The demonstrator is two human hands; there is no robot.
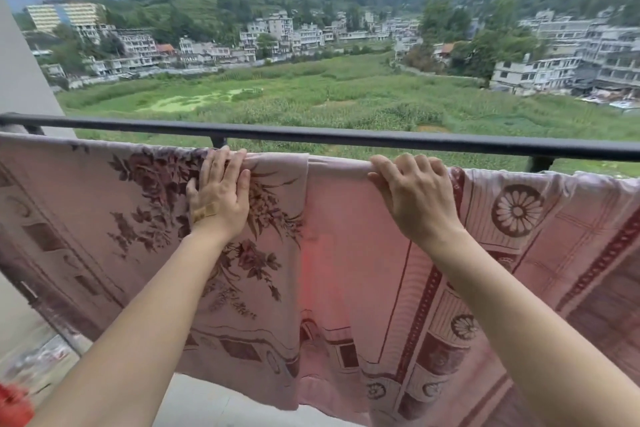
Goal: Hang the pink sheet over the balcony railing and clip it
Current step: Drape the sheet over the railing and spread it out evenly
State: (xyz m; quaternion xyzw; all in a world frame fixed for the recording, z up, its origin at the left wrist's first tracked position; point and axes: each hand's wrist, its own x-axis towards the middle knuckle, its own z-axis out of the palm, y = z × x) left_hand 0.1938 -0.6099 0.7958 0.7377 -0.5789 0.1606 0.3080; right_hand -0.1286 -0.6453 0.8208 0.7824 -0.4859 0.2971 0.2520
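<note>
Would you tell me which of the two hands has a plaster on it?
The left hand, flat on the pink sheet by the flowers; the right hand has none.

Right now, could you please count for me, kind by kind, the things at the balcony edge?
Hands: 2, the left hand and the right hand
Pink sheet: 1
Black railing: 1
Plaster on the left hand: 1
Total: 5
</note>
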